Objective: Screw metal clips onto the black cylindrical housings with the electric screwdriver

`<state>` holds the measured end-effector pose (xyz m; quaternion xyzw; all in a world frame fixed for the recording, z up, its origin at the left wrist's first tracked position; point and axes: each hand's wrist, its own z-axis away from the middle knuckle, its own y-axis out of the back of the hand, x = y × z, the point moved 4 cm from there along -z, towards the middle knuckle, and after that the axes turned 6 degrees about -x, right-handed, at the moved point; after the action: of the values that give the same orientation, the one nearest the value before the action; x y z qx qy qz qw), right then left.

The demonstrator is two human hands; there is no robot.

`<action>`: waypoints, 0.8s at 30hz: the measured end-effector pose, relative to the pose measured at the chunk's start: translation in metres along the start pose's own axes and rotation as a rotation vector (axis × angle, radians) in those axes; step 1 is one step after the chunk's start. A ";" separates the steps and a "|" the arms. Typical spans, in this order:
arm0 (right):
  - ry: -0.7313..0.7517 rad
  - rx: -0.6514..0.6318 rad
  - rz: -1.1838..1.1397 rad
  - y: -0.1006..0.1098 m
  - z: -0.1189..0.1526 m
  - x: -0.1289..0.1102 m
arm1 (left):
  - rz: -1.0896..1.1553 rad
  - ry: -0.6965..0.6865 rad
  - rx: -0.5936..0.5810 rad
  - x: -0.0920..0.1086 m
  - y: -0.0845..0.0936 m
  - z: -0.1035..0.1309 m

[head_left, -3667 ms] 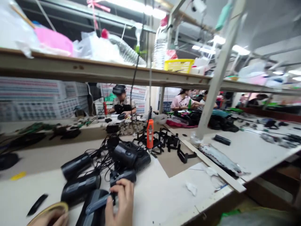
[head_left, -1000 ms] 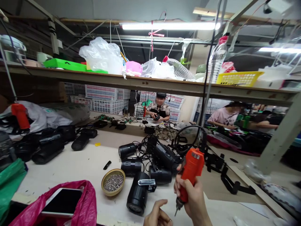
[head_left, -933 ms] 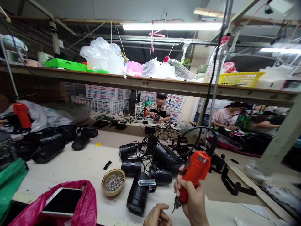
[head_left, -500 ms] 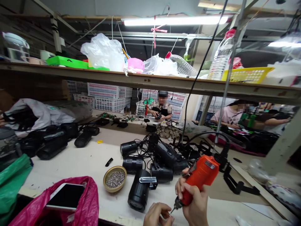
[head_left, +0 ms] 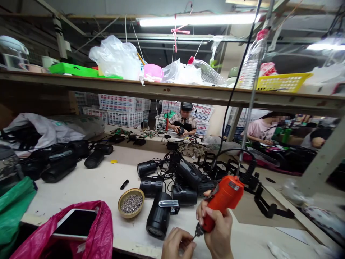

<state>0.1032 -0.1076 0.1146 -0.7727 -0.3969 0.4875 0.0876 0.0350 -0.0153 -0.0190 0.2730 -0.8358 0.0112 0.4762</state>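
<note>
My right hand [head_left: 215,225] is wrapped round an orange electric screwdriver [head_left: 225,198], which hangs from a cord and tilts down to the left. Its thin bit ends at the fingertips of my left hand [head_left: 178,244]. Those fingers are pinched together at the tip; whatever they hold there is too small to make out. Just beyond my left hand stands a black cylindrical housing [head_left: 157,217] with a shiny metal bracket [head_left: 168,204] on its side. To its left is a brass-coloured bowl [head_left: 120,208] full of small screws [head_left: 132,204].
More black cylinders with tangled cables [head_left: 185,176] lie behind the bowl, and black brackets [head_left: 269,208] to the right. A phone [head_left: 75,223] rests on a pink bag [head_left: 104,230] at front left. A loaded shelf [head_left: 161,88] spans overhead. Co-workers [head_left: 184,120] sit across the bench.
The screwdriver and my right hand have shifted slightly left and up. My left hand has moved a little left, still pinched at the bit's tip.
</note>
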 end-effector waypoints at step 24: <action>-0.073 0.037 0.066 0.003 0.009 0.003 | -0.218 -0.116 -0.034 0.003 -0.002 0.001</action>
<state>0.0978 -0.1096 0.1065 -0.7652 -0.3650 0.5255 0.0712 0.0336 -0.0186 -0.0173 0.3545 -0.8274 -0.0706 0.4298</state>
